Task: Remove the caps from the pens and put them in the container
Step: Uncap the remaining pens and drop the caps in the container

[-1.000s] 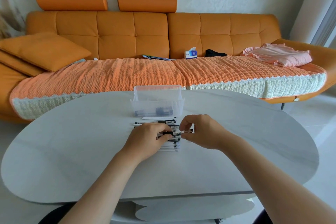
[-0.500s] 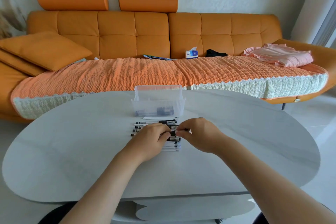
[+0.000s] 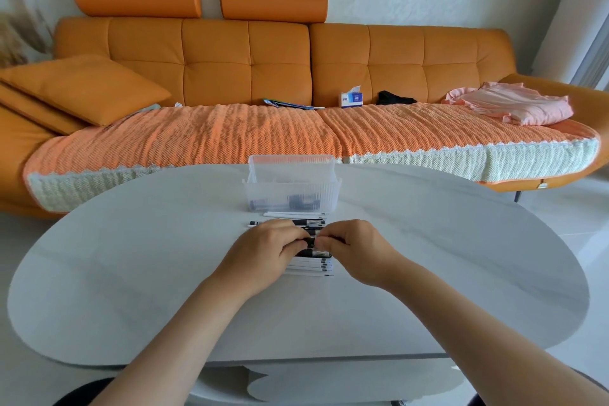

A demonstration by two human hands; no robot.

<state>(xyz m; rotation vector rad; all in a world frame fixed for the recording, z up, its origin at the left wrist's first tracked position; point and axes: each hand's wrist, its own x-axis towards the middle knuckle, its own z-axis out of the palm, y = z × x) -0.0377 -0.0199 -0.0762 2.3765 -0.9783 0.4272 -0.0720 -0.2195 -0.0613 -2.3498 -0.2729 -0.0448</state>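
Lettering on the blue-and-white tissue box [image 3: 352, 99] is too small to read. Left hand [image 3: 263, 254] and right hand [image 3: 357, 250] pinch one black-capped pen [image 3: 310, 242] over the row of pens [image 3: 311, 267] on the oval white table [image 3: 131, 273], near the clear ribbed plastic container [image 3: 291, 186] before an orange sofa [image 3: 247, 69].

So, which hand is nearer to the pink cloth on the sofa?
Right. The pink cloth lies far right on the sofa; the right hand is below-left of it over the pens, the left hand beside it, farther left.
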